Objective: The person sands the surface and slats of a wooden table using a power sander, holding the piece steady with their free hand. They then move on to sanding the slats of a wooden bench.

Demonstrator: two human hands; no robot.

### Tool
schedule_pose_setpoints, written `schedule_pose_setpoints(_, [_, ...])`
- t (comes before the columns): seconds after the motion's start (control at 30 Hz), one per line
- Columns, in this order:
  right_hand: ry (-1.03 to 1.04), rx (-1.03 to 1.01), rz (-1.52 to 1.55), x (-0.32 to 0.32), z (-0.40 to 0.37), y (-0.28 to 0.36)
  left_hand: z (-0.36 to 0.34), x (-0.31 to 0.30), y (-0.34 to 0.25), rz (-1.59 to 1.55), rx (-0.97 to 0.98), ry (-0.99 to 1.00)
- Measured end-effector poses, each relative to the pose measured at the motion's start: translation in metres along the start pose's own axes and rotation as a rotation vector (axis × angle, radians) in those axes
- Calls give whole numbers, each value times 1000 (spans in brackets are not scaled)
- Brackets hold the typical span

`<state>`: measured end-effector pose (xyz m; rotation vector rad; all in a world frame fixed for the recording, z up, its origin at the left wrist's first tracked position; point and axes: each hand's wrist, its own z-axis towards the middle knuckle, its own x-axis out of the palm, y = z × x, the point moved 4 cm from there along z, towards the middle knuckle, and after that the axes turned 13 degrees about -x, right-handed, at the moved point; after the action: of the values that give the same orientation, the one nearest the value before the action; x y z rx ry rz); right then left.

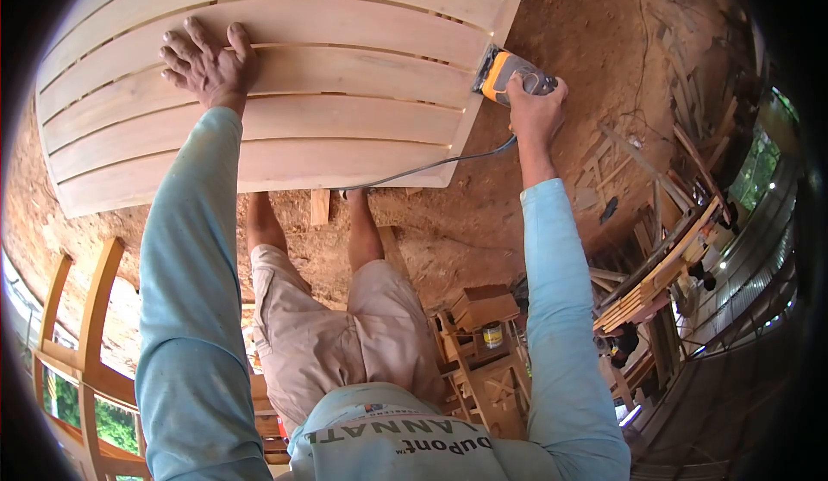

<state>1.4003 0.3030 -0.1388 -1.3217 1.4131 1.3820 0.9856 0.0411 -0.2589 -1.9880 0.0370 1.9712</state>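
A pale wooden slatted panel (pixel 345 67) fills the upper left of the head view. My left hand (pixel 210 60) lies flat on one of its slats, fingers spread. My right hand (pixel 536 110) grips an orange and grey power sander (pixel 507 72) pressed against the panel's right edge. The sander's grey cord (pixel 431 167) trails down across the lowest slat toward my legs.
Bare dirt ground (pixel 595 67) surrounds the panel. Stacked planks and timber offcuts (pixel 655 265) lie at the right. A wooden stool with a small can (pixel 492 334) stands near my legs. Curved wooden frames (pixel 86 309) stand at the lower left.
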Motion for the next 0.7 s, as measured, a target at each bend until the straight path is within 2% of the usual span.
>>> schedule_pose_setpoints(0.3, [-44,-251,-9,2,-63,-18,1,-2,-2,-18,-11,7])
schedule_pose_setpoints(0.57, [-5,-204,-20,2,-132,-39,1,-5,-4,3,-14,7])
schedule_pose_setpoints(0.7, [-1,-98,-29,4,-118,-35,1,-3,-3,27,-10,6])
